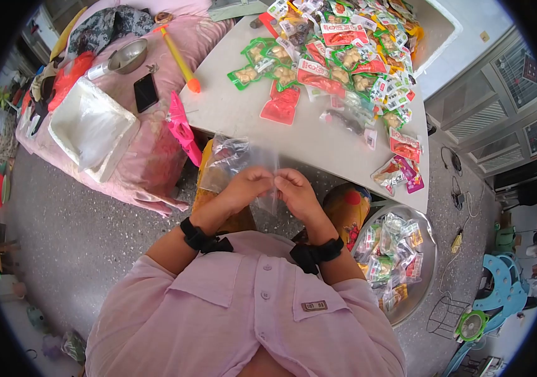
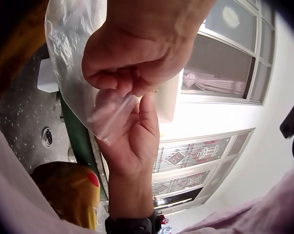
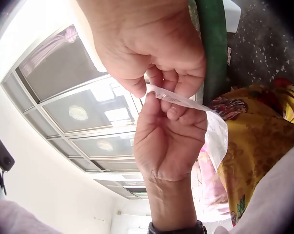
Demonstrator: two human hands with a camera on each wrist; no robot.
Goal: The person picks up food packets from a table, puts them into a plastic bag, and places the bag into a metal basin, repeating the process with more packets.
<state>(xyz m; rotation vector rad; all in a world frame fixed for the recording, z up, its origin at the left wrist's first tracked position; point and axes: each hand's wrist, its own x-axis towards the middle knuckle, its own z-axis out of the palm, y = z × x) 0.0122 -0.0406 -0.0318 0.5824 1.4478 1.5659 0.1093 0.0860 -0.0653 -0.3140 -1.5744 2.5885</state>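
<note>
A clear plastic bag hangs between my two hands in front of my lap. The left hand pinches its top edge, fingers curled. Close against it, the right hand pinches the same edge between thumb and fingers. In the left wrist view the clear film spreads out past the left hand, and a strip crosses the right palm. The right wrist view has the bag's folded edge running between both hands' fingertips. More clear plastic lies over my left thigh.
The table ahead bears a heap of colourful snack packets. At my right stands a metal basin with filled clear bags. A pink-covered bed on the left holds a white foam box, a phone and a metal ladle.
</note>
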